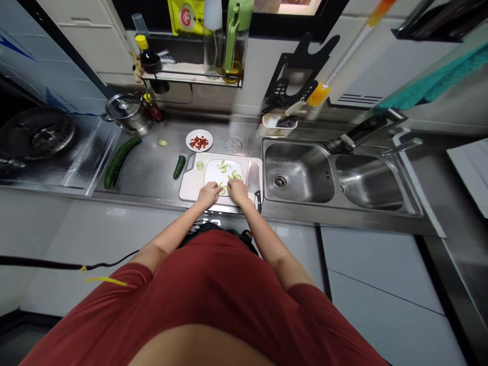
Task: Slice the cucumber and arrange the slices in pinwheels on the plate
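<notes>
A white square plate point(212, 169) lies on a pale cutting board point(188, 190), bearing thin cucumber slices point(223, 166) in small fanned groups. My left hand point(209, 194) is at the plate's front left, fingertips pinched on a cucumber slice at its near edge. My right hand point(237, 190) comes over the front right of the plate, its fingers bent together beside another group of slices; whatever is in them is hidden. Just right of the plate lies a cleaver point(252, 175), its black handle toward me. More cucumber slices point(200, 165) rest on the board's left part.
Left of the board lie a cut cucumber piece point(179, 167) and a long whole cucumber point(121, 161). A small plate of chopped red pieces point(199, 141) stands behind. A steel pot point(128, 114) is at back left; a double sink point(299, 173) adjoins the board's right.
</notes>
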The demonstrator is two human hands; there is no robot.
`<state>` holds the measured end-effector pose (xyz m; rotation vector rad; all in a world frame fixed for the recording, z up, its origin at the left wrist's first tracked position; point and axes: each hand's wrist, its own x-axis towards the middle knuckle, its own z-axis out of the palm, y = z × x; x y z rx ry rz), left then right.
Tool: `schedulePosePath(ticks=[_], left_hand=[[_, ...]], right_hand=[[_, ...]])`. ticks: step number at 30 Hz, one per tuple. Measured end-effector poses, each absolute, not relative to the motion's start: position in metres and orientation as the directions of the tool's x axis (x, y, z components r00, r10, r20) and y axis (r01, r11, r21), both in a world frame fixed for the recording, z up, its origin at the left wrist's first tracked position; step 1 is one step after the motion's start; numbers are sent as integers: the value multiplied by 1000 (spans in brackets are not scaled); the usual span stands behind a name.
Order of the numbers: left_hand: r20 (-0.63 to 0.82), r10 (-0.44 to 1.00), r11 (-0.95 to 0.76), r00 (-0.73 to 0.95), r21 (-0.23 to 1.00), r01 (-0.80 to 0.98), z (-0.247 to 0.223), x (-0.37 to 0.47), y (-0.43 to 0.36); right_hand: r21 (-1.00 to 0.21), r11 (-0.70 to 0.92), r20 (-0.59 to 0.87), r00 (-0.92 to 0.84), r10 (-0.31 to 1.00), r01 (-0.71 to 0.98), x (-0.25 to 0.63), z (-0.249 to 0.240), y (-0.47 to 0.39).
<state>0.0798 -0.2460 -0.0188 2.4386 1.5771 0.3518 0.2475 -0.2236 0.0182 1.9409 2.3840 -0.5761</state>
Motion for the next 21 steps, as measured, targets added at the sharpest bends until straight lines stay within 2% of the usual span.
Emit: schedulePosePath(ticks=[13,21], left_hand=[[96,908,-417,408,301,858,-18,79,-248],[58,908,-414,416,290,863,-13,80,-248]], right_hand=[[-323,259,-139,-317,938,910,242,11,-231],[-289,275,-198,-339,920,917,239,14,-235]])
